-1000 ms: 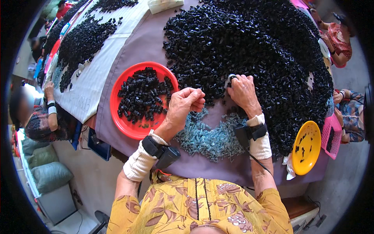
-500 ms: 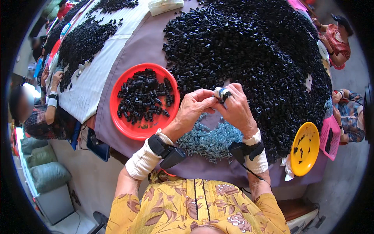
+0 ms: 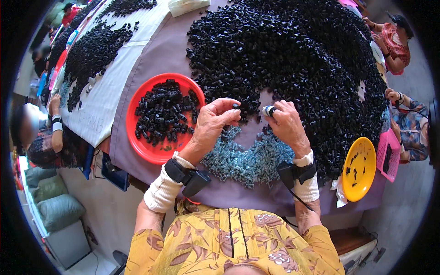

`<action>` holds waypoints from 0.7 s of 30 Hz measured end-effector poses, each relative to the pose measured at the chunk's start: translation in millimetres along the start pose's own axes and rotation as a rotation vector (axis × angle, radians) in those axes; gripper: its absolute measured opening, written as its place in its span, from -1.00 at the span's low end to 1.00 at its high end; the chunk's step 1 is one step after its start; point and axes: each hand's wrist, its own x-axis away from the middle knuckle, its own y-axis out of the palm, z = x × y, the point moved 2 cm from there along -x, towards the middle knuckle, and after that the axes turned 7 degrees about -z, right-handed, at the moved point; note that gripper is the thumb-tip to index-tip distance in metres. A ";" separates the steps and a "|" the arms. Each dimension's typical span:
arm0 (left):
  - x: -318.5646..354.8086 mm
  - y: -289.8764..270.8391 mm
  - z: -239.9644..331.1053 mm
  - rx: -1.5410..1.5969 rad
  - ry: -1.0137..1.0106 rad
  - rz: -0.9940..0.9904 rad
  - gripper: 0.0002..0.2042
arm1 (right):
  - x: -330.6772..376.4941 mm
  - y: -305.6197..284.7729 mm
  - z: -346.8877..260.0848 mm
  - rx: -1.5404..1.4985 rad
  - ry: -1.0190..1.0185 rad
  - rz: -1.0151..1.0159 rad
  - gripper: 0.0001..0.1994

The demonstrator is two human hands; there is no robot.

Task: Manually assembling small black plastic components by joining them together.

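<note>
A small black plastic part [image 3: 236,106] is pinched between the thumb and forefinger of my left hand [image 3: 211,121]. Apart from it, to the right, my right hand [image 3: 289,127] has its fingers curled together, with tape around one finger; whatever they hold is hidden. Below both hands lies a heap of small pale-blue translucent pieces [image 3: 250,165], too fine to name. A large pile of black plastic parts [image 3: 293,59] spreads beyond my hands. To the left, a round red tray [image 3: 158,155] carries many similar black parts.
At right, a yellow plate [image 3: 359,188] bears a few black bits, beside a pink basket [image 3: 394,149]. Other people work along both sides. A white-covered table [image 3: 103,110] at left holds more black piles. A whitish box [image 3: 187,5] lies at the far edge.
My hands were together at a small part; now they are apart. The left has moved slightly left with the black part, the right slightly to the right. The view has shifted slightly.
</note>
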 end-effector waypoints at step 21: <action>6.2 -14.6 3.2 0.100 -0.045 0.106 -0.81 | 3.2 33.1 -40.4 0.058 -0.152 -0.234 -0.91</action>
